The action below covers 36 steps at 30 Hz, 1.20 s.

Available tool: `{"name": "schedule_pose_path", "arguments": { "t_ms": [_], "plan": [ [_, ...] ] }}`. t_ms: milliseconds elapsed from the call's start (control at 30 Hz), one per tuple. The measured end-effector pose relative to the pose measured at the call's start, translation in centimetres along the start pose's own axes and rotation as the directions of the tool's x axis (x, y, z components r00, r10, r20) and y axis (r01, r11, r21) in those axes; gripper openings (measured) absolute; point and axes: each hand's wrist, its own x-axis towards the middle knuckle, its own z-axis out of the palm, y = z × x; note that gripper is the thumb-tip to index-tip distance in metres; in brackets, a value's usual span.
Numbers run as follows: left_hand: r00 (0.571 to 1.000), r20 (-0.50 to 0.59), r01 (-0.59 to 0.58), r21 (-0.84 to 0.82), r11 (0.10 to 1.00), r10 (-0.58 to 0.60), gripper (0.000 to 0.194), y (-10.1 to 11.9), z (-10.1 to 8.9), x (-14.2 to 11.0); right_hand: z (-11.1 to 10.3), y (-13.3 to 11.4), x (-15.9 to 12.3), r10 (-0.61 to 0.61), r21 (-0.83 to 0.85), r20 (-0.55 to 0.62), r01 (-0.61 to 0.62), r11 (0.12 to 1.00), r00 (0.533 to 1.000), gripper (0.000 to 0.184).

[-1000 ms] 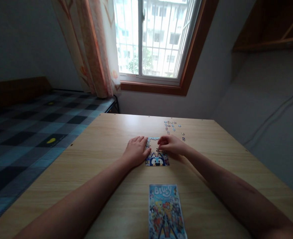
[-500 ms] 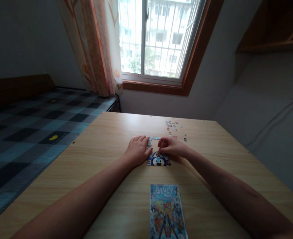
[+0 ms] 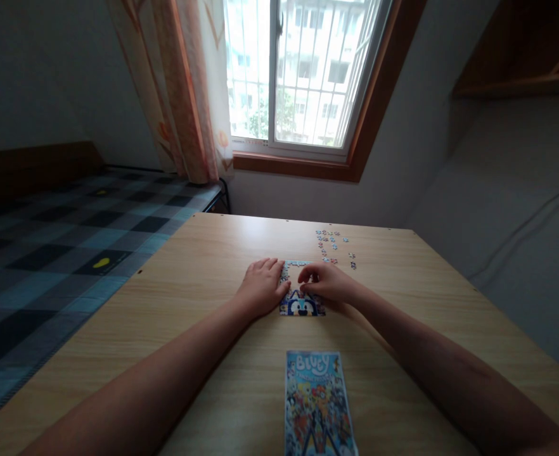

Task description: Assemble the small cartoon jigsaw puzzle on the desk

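puzzle [image 3: 302, 307] lying flat, partly joined, near the middle of a pale wooden table [image 3: 232, 380]. near part filled in: a blue dog face with dark ears. narrow strips of joined pieces run along the left and far sides; bare wood shows through the gap in the middle.

left hand [image 3: 263, 286]: laid flat, gripping nothing, palm down at the puzzle's left edge. fingers stretched toward the far side, thumb pointing right onto the border.

right hand [image 3: 329, 280]: comes in from the right, over the puzzle's right side. fingers curled, thumb and forefinger close together above the dog's ears. cannot tell whether a piece sits between the fingertips; too small and shaded.

loose pieces [image 3: 333, 239] scattered beyond the right hand, far and right of the puzzle, well apart from the table's far edge on the nearer ones.

picture sheet [image 3: 318, 405], lettered "bluey", lies on the near side, apart from the puzzle.

around: checked bed [image 3: 132, 221] at left, curtain [image 3: 184, 88] and barred window [image 3: 308, 82] far.
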Motion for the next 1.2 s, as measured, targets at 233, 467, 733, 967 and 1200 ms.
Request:
{"name": "schedule_pose_path", "arguments": {
  "t_ms": [233, 467, 733, 967, 1200],
  "plan": [
    [1.0, -0.001, -0.005, 0.001, 1.0, 0.005, 0.054, -0.2, 0.3, 0.1, 0.0, 0.1, -0.1, -0.041, -0.084, -0.028, 0.039, 0.996, 0.999, 0.012],
    [1.0, 0.002, -0.013, 0.009, 1.0, 0.013, 0.056, -0.3, 0.4, 0.1, -0.9, 0.7, -0.6, -0.223, -0.229, -0.415, 0.136, 0.964, 0.882, 0.02],
    [1.0, 0.018, 0.015, 0.036, 0.999, -0.016, 0.06, 0.0, 0.3, 0.2, -0.5, 2.7, -0.9, -0.325, -0.407, -0.411, 0.148, 0.902, 0.852, 0.018],
    [0.999, 0.031, 0.017, 0.021, 1.0, -0.018, 0.064, 0.2, 0.5, 0.7, -0.4, 3.4, -0.6, -0.359, -0.427, -0.41, 0.171, 0.888, 0.838, 0.02],
    [0.998, 0.048, 0.028, 0.007, 1.0, -0.028, 0.074, 0.5, 0.3, 0.8, -0.2, 3.7, -0.4, -0.411, -0.468, -0.425, 0.193, 0.863, 0.807, 0.02]
  ]
}}
